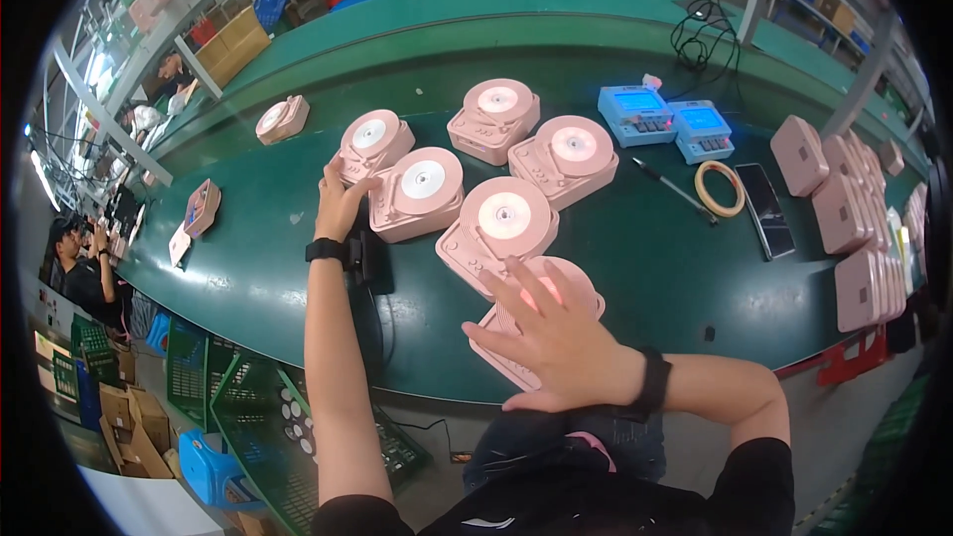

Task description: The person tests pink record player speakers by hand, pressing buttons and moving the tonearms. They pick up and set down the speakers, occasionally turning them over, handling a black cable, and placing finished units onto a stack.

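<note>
Several pink mini record players with round white-centred discs stand on the green table. My left hand point(342, 203) grips the near corner of the rear-left record player point(369, 139), thumb and fingers on either side of it. Right of that thumb stands another record player point(422, 184). My right hand point(566, 347) is spread flat above the nearest record player point(586, 283), fingers apart, hiding much of its top; a reddish glow shows between the fingers. Its fingertips come close to the record player point(501, 218) just beyond. I cannot tell whether the palm touches.
Two blue devices with lit screens point(637, 104) stand at the back right, near a pen point(675, 189), a tape roll point(720, 189) and a phone point(764, 210). Pink panels point(844, 213) stack at the right edge. An open pink case point(203, 206) lies left; green crates point(258, 417) sit below.
</note>
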Available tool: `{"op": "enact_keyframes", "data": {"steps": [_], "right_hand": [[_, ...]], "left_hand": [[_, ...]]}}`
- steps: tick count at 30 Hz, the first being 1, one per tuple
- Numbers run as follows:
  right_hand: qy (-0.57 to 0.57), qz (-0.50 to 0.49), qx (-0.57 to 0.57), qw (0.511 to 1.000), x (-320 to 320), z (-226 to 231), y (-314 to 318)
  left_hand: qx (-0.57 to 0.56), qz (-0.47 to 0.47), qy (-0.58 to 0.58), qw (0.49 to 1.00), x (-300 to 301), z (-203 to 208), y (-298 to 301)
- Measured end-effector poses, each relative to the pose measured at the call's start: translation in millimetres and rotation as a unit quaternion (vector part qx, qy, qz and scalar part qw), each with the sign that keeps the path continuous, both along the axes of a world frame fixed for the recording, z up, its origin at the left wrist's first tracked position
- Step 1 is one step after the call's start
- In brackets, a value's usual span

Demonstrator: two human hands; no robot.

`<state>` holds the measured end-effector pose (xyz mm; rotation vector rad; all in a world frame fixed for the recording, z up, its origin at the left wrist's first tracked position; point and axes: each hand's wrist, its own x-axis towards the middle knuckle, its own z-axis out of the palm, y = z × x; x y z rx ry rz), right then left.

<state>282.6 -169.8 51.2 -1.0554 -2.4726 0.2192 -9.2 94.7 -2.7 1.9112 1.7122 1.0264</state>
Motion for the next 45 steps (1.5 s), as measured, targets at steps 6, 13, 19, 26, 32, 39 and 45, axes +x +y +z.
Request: {"op": "enact_keyframes", "data": {"steps": [6, 13, 19, 26, 32, 39, 45], "right_hand": [[-0.029, -0.022, -0.028, 0.999, 6.1, -7.8, -7.6], [-0.072, -0.05, -0.04, 0.995, 86.2, 8.2, -23.6], [-0.103, -0.113, -0.053, 0.987, 158.2, 19.4, -33.4], [-0.094, -0.199, -0.038, 0.975, 171.1, 30.6, -49.0], [-0.017, -0.169, -0.002, 0.985, 74.3, 31.6, -13.0], [0.058, -0.255, -0.007, 0.965, 7.3, 3.3, 32.9], [0.122, -0.3, -0.103, 0.94, -4.9, -23.2, 48.8]], "left_hand": [[-0.015, 0.018, 0.023, 0.999, 3.0, 1.0, -17.0], [-0.022, 0.016, 0.052, 0.998, 2.0, 2.8, -17.0], [-0.011, 0.01, 0.057, 0.998, 4.6, 5.9, -23.7], [-0.016, -0.01, 0.065, 0.998, 15.8, 16.0, -39.7], [0.034, 0.003, 0.007, 0.999, 10.8, 10.1, -38.8], [0.105, -0.048, -0.106, 0.988, -0.6, -22.5, -1.4], [0.092, -0.054, -0.121, 0.987, -0.7, -25.3, 1.3]]}}
